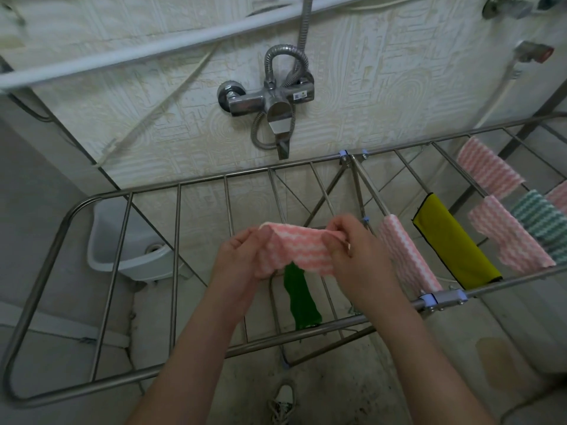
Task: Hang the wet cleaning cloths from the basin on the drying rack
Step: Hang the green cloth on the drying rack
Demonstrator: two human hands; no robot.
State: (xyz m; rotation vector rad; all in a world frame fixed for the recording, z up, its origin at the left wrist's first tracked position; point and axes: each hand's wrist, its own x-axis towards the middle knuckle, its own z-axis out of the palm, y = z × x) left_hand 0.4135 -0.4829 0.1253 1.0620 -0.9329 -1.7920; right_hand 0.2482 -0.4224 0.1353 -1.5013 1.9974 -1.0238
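your left hand and right hand both pinch the pink cloth, bunched above the drying rack over the green cloth — lower it unspread and it may land on that one or slip between rungs.

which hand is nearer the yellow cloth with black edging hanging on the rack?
Right. The right hand grips the pink-and-white patterned cloth left of the yellow cloth; the left hand holds its far end, further away.

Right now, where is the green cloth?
Head view, centre: the green cloth hangs on the rack, just below the pink cloth that the left hand and right hand hold.
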